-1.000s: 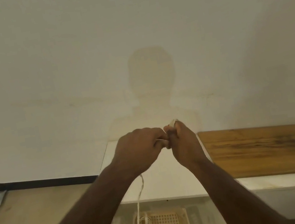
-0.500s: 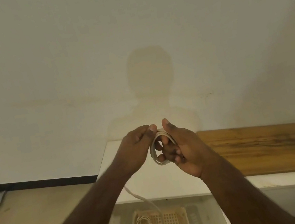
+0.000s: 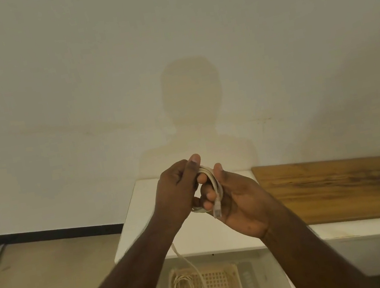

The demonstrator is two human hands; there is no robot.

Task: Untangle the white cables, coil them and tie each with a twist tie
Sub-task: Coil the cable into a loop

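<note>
Fingers (image 3: 207, 195) of both hands clamp a half-wound coil (image 3: 211, 178); slack grip could spring its loops, the tail (image 3: 193, 270) snagging in the basket (image 3: 233, 278).

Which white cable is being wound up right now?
The cable looped between both hands, its tail hanging down; the other coils lie untouched in the basket below.

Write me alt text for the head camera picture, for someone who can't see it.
Two bare hands, the left hand and right hand, hold a small coil of white cable before a plain pale wall; its clear plug lies on the right palm. The cable's loose tail hangs towards a cream plastic lattice basket holding more white cables, below a white shelf.
</note>
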